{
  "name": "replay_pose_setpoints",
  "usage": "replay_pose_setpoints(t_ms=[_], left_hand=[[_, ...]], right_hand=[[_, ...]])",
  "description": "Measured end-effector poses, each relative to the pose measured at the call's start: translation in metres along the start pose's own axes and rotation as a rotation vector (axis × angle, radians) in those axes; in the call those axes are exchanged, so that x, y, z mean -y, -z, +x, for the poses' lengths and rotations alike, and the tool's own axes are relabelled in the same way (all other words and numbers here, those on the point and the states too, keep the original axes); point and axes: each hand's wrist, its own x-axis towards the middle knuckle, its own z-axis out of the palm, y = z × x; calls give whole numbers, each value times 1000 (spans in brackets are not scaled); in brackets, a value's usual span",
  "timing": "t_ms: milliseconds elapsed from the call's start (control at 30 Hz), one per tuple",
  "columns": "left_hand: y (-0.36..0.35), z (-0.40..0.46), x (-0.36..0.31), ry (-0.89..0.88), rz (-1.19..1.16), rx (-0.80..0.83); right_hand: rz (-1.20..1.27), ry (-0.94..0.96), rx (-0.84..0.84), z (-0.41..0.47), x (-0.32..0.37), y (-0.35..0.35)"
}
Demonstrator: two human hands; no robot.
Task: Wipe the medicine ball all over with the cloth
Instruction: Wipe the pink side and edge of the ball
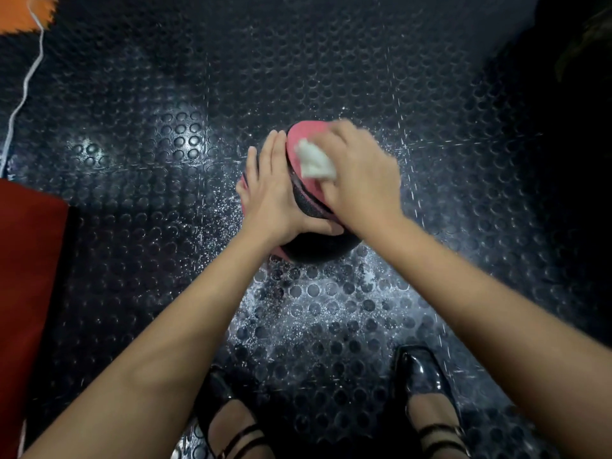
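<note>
One round medicine ball (309, 207) with a grainy black surface and pink panels sits on the dark rubber floor (149, 144), which is studded with raised round dots, roughly mid-floor in the head view and just ahead of the person's feet. A broad pink panel faces up on the ball's far side, a black band runs beside it, and more pink shows at the ball's left and lower-left edge. One small crumpled white cloth (314, 160) lies against the upper pink panel.

The right hand (359, 180) is on top of the ball with its fingers curled over the cloth, pressing it to the pink surface; the hand is blurred. The left hand (271, 190) lies flat against the ball's left side, fingers straight and together, pointing away from the person, thumb stretched along the black band toward the right wrist. Both forearms are bare.

White specks are scattered on the floor around and in front of the ball. Two glossy black strapped shoes show at the near edge, the left shoe (218, 405) and the right shoe (422, 382). One red flat pad (26, 276) lies at the left edge of the floor, one orange piece (20, 11) fills the far-left corner, and one thin white cord (25, 91) runs down between them.
</note>
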Motion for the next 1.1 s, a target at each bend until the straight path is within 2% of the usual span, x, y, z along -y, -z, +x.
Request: replay_pose_setpoints(t_ms=[133, 233, 367, 500, 600, 800, 967, 1100], left_hand=[[4, -3, 8, -5, -31, -10], [3, -8, 13, -5, -25, -41], [10, -4, 9, 39, 36, 16], [9, -4, 3, -52, 173, 27], [9, -5, 6, -59, 176, -4], [12, -3, 9, -55, 139, -4], [5, -9, 9, -62, 186, -21], [14, 1, 13, -28, 96, -15]], right_hand=[[81, 52, -50, -62, -14, 1], [103, 5, -14, -38, -12, 3], [112, -158, 81, 27, -8, 0], [216, -81, 136, 37, -5, -2], [231, -54, 106, 23, -1, -5], [181, 32, 3, -63, -5, -8], [146, -57, -4, -4, 5, -8], [189, -4, -29, -40, -3, -19]])
